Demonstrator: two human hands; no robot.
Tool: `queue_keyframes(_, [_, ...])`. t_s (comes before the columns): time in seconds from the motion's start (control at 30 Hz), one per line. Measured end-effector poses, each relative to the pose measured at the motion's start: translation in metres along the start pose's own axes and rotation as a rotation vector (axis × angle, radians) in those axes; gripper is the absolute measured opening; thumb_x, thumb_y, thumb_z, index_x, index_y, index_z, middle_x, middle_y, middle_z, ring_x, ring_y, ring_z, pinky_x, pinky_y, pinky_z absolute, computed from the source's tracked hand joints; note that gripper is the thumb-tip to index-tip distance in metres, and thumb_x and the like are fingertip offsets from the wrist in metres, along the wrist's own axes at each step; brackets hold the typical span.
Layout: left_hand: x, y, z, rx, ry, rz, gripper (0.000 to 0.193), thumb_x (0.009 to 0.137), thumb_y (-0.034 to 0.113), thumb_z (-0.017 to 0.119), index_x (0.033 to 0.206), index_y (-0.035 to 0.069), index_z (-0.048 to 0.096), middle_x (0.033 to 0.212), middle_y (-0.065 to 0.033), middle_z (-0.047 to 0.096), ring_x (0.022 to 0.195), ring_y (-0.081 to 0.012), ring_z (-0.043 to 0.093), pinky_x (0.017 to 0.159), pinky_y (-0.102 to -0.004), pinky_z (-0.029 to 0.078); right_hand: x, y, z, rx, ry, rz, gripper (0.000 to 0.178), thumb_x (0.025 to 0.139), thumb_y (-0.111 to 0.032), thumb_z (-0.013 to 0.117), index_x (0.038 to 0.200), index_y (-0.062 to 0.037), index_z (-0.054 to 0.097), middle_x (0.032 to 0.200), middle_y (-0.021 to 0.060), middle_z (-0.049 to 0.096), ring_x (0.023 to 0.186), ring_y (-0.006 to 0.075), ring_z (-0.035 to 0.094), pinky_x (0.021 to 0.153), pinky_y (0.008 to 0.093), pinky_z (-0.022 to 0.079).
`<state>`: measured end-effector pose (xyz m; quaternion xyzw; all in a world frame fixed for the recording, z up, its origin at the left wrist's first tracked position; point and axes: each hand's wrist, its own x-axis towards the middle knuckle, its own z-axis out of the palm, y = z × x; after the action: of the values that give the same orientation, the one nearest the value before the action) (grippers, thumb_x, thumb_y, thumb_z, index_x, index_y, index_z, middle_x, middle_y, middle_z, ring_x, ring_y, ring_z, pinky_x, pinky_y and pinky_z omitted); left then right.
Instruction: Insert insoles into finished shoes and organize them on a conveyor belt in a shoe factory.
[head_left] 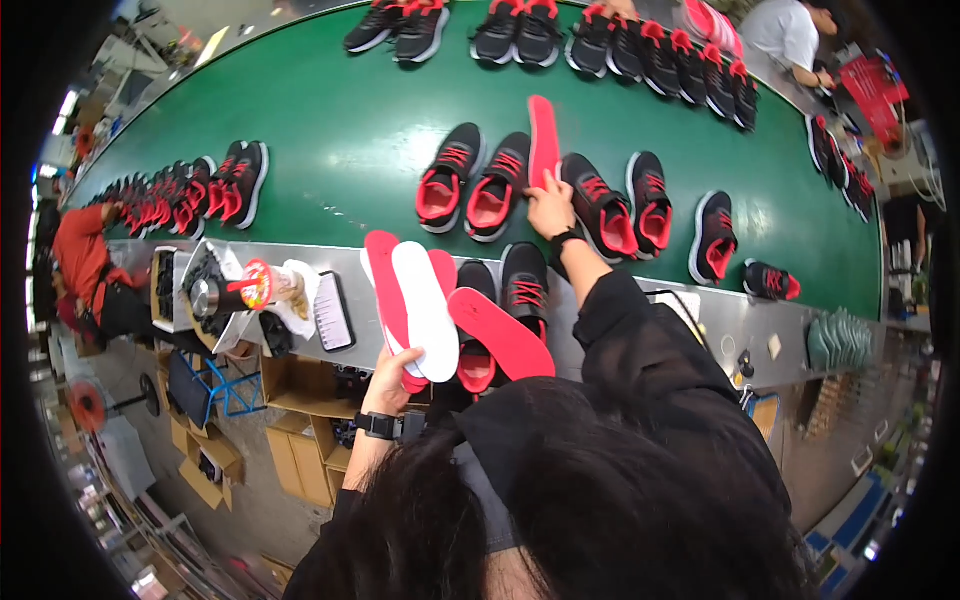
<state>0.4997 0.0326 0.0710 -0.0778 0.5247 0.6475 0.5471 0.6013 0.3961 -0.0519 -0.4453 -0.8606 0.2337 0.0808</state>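
My left hand (393, 378) grips a fanned bunch of insoles over the near metal edge of the bench, a white one (424, 310) on top and red ones (382, 272) behind it. Another red insole (502, 332) crosses two black sneakers (525, 285) beside that bunch. Farther out, my right hand (551, 207) holds a single red insole (543, 140) by its near end, toe pointing away. It is between a pair of black sneakers with red laces (498, 186) on its left and another pair (598, 205) on its right.
More sneakers stand in rows on the green bench top (330, 120), at the far side and far left (240, 185). A phone (334, 312), a cup (255, 287) and a white box (215, 325) sit along the metal edge. Other people work at the left (85, 250) and far right (790, 35).
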Motion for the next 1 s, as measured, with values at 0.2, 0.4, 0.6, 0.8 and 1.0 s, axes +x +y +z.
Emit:
queue_keyframes(0.2, [0.014,-0.005,0.005,-0.048,-0.068,-0.085,0.062,0.08,-0.005,0.06,0.138,0.0,0.038,0.128,-0.016,0.057,0.116,-0.0304,0.058,0.099,-0.043,0.048,-0.044,0.008,-0.057,0.342,0.297,-0.037,0.036,0.091,-0.01,0.05,0.124,0.0016,0.056,0.137,0.0189,0.049,0.125,0.0374,0.044,0.107,0.0428,0.036])
queue_keyframes(0.4, [0.03,0.007,-0.001,0.019,-0.22,-0.157,0.06,0.081,-0.004,0.059,0.137,0.0,0.039,0.128,-0.0159,0.057,0.116,-0.031,0.058,0.099,-0.0442,0.048,-0.17,-0.029,-0.163,0.822,0.298,0.023,0.015,0.084,-0.008,0.068,0.094,0.0005,0.062,0.098,0.0094,0.063,0.087,0.014,0.064,0.071,0.0284,0.057])
queue_keyframes(0.6, [0.045,0.013,-0.008,0.074,-0.368,-0.218,0.057,0.082,-0.002,0.058,0.136,-0.002,0.041,0.128,-0.0165,0.057,0.116,-0.0307,0.059,0.099,-0.0447,0.048,-0.272,-0.021,-0.117,1.107,-0.116,0.36,0.086,0.069,-0.007,0.077,0.137,-0.0068,0.025,0.103,0.0112,0.053,0.092,0.0175,0.056,0.079,0.0311,0.048])
queue_keyframes(0.8, [0.06,0.002,-0.006,0.103,-0.381,-0.23,0.048,0.084,-0.001,0.057,0.131,-0.006,0.045,0.124,-0.0177,0.06,0.112,-0.0299,0.061,0.099,-0.0438,0.049,-0.299,-0.046,-0.067,0.488,-0.024,0.283,0.077,0.067,-0.023,0.078,0.133,0.0001,0.045,0.123,0.0245,0.058,0.115,0.035,0.057,0.097,0.0411,0.046])
queue_keyframes(1.0, [0.034,0.015,0.004,0.038,-0.402,-0.256,0.046,0.084,-0.002,0.058,0.129,-0.003,0.048,0.122,-0.0159,0.061,0.11,-0.0286,0.062,0.098,-0.0424,0.049,-0.302,-0.087,-0.125,0.359,0.124,0.378,0.04,0.073,-0.024,0.077,0.1,0.0015,0.064,0.089,0.0204,0.07,0.086,0.0357,0.068,0.076,0.0418,0.053])
